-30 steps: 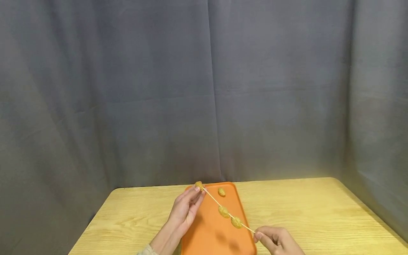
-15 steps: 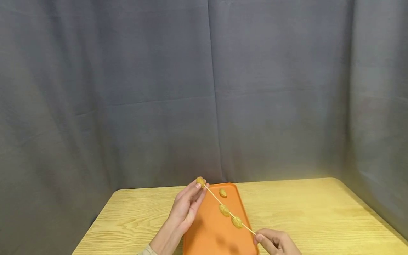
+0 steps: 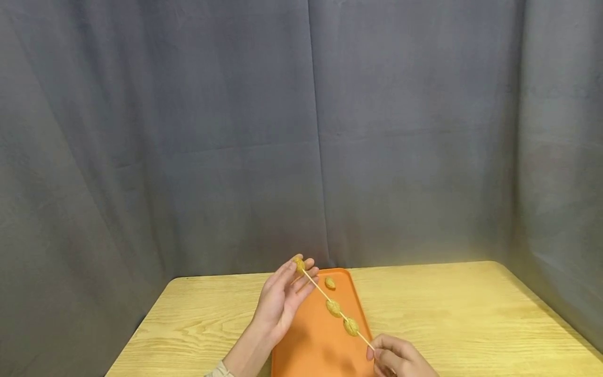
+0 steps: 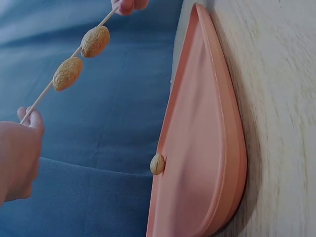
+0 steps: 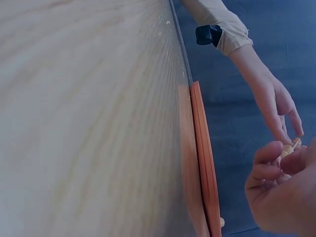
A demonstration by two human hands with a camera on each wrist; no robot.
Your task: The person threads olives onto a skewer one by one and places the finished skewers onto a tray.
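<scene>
My left hand pinches a tan, wrinkled oval food ball at the upper left end of a thin wooden skewer. Its other fingers spread loosely behind the skewer. Two more such balls, one nearer the middle and one lower down, are threaded close together along the stick. The lower right end is gripped between thumb and fingers of my right hand. The skewer slants in the air above an orange tray. In the left wrist view, both threaded balls show plainly.
A single loose ball lies at the far end of the tray, near its right rim. The tray sits on a light wooden table. Grey curtains hang behind and at both sides of the table.
My left hand rises slightly with the skewer's far end, and its lower fingers spread out more. My right hand shifts a little to the left. The loose ball stays on the tray.
</scene>
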